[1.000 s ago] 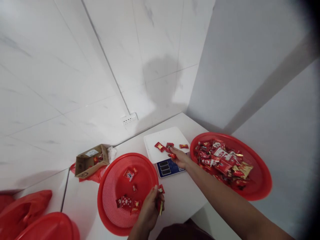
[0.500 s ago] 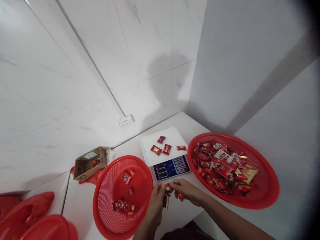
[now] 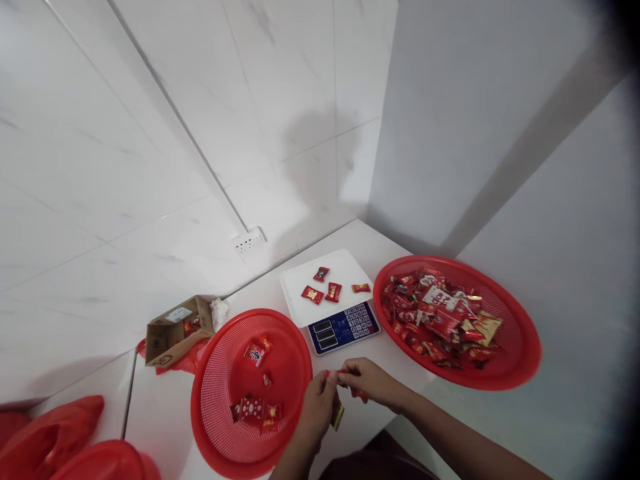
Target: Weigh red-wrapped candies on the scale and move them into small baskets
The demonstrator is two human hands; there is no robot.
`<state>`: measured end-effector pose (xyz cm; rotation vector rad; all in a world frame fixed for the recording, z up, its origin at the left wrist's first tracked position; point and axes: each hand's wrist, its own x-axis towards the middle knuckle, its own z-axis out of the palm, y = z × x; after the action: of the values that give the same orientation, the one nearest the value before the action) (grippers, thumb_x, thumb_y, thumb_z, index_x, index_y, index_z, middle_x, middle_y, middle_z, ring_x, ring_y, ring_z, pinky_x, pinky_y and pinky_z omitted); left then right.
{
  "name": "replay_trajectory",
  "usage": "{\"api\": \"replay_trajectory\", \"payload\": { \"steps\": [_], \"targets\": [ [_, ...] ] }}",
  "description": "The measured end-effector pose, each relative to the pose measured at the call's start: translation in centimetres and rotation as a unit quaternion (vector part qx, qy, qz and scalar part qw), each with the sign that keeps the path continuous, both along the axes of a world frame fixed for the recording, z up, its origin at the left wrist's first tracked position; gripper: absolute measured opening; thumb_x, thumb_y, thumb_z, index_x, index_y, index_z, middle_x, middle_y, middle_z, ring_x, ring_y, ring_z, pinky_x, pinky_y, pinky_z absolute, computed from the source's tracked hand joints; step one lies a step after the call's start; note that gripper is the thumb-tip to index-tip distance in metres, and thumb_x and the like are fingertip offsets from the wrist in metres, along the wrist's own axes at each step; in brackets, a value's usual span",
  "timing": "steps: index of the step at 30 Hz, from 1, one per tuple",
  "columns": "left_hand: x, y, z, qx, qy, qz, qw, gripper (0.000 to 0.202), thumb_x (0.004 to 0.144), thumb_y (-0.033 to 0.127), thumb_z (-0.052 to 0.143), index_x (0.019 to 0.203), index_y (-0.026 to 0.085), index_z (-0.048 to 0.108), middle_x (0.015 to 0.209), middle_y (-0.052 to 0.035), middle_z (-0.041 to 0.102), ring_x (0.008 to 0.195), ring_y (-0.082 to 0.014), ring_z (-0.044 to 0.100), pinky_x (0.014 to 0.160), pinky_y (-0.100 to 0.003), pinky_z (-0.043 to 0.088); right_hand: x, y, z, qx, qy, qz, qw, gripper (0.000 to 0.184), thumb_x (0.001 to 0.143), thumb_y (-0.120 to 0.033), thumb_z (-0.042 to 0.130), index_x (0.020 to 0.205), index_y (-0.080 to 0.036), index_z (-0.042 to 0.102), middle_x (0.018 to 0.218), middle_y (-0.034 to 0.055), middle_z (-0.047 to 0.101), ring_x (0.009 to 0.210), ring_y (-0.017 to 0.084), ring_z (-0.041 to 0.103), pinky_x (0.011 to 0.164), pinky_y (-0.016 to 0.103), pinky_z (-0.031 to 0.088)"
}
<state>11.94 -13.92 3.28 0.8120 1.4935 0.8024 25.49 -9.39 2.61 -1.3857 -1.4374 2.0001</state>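
My left hand (image 3: 319,405) is closed around wrapped candies, and a gold and dark wrapper (image 3: 337,415) sticks out below its fingers. Close against it, my right hand (image 3: 369,381) pinches the end of a small red wrapped candy, while another red wrapper (image 3: 360,395) shows under its curled fingers. Both hands are in front of the scale (image 3: 345,328). On the scale's white pan (image 3: 305,272) lie several small candies, among them a red wrapped candy (image 3: 333,291). How many pieces each hand holds is hidden by the fingers.
To the left is a red basket (image 3: 205,400) with a few candies. A fuller red basket (image 3: 525,363) heaped with wrapped candies stands at right. A cardboard box (image 3: 175,350) sits at the back left, beyond red plastic bags (image 3: 55,430). A wall socket (image 3: 250,241) is behind.
The camera view has shifted slightly. My hands stay together, and the candy between them has turned a little. The candies on the pan have not moved.
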Motion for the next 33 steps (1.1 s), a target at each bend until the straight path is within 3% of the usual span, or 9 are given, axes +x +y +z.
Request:
{"api": "replay_trajectory", "payload": {
  "steps": [8, 16, 21, 27, 33],
  "targets": [
    [-2.2, 0.1, 0.0, 0.004, -0.020, -0.051, 0.998, 0.045, 0.070, 0.061, 0.050, 0.058, 0.018, 0.050, 0.045, 0.0063, 0.039, 0.042, -0.0076, 0.031, 0.044, -0.022, 0.021, -1.0, -1.3, 1.2, -0.036, 0.021, -0.020, 0.999, 0.030, 0.074, -0.044, 0.051, 0.069, -0.015, 0.056, 0.049, -0.0044, 0.050, 0.040, 0.006, 0.041, 0.040, 0.018, 0.031],
    [-2.5, 0.3, -0.3, -0.018, -0.059, -0.105, 0.993, 0.044, 0.069, 0.062, 0.051, 0.058, 0.019, 0.047, 0.043, 0.0066, 0.040, 0.038, -0.0069, 0.031, 0.042, -0.022, 0.019, -1.3, -2.1, 0.7, -0.030, 0.080, -0.076, 0.993, 0.034, 0.070, -0.047, 0.058, 0.080, -0.015, 0.058, 0.064, -0.0028, 0.054, 0.047, 0.006, 0.045, 0.040, 0.017, 0.032],
    [-3.1, -0.3, -1.0, -0.021, -0.083, -0.063, 0.994, 0.052, 0.070, 0.068, 0.043, 0.065, 0.016, 0.052, 0.052, 0.0016, 0.050, 0.046, -0.0085, 0.039, 0.047, -0.023, 0.026, -1.4, -1.7, -0.1, -0.047, 0.072, -0.140, 0.986, 0.031, 0.068, -0.045, 0.062, 0.073, -0.015, 0.059, 0.057, -0.0030, 0.053, 0.045, 0.005, 0.044, 0.039, 0.017, 0.029],
    [-4.3, -0.8, -0.7, -0.060, -0.135, -0.012, 0.989, 0.039, 0.064, 0.054, 0.062, 0.075, 0.018, 0.052, 0.064, 0.0028, 0.051, 0.054, -0.0084, 0.042, 0.053, -0.023, 0.032, -1.8, 2.4, -0.5, -0.118, 0.116, -0.310, 0.936, 0.018, 0.070, -0.032, 0.066, 0.074, -0.016, 0.058, 0.067, -0.0019, 0.059, 0.045, 0.002, 0.045, 0.038, 0.013, 0.032],
    [-3.8, -1.3, -0.3, -0.071, -0.167, 0.004, 0.983, 0.023, 0.062, 0.024, 0.064, 0.081, 0.018, 0.053, 0.071, 0.0021, 0.055, 0.060, -0.0090, 0.048, 0.060, -0.024, 0.037, -3.2, 8.4, -1.3, -0.136, 0.134, -0.354, 0.916, 0.014, 0.077, -0.020, 0.058, 0.091, -0.020, 0.055, 0.071, -0.0022, 0.060, 0.049, 0.004, 0.053, 0.041, 0.013, 0.041]
  ]
}}
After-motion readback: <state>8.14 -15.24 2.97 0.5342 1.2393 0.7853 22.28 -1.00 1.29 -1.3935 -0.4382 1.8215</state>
